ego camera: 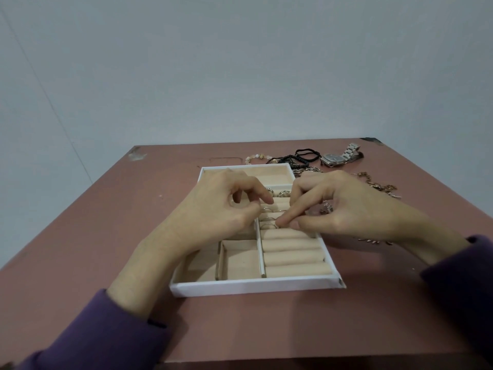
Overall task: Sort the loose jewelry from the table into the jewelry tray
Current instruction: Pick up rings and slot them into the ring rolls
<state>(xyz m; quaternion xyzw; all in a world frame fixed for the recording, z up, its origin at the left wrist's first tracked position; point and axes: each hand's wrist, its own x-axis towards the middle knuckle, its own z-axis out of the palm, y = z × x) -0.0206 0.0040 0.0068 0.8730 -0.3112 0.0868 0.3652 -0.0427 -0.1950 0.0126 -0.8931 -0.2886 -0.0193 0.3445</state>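
Jewelry tray [253, 286], ring [270, 223], pink table [106, 222], wall [240, 62]

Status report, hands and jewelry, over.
Right hand pinches small silver ring over white jewelry tray. Left hand curled beside, grip unclear. Silver wristwatch, black cord bracelets loose beyond tray. Nothing blocking.

White beige-lined tray [253, 286], rings [284, 193] inside

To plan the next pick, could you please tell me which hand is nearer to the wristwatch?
Right. The right hand is directly on the near side of the wristwatch, pinching a ring; the left hand is farther left, over the jewelry tray.
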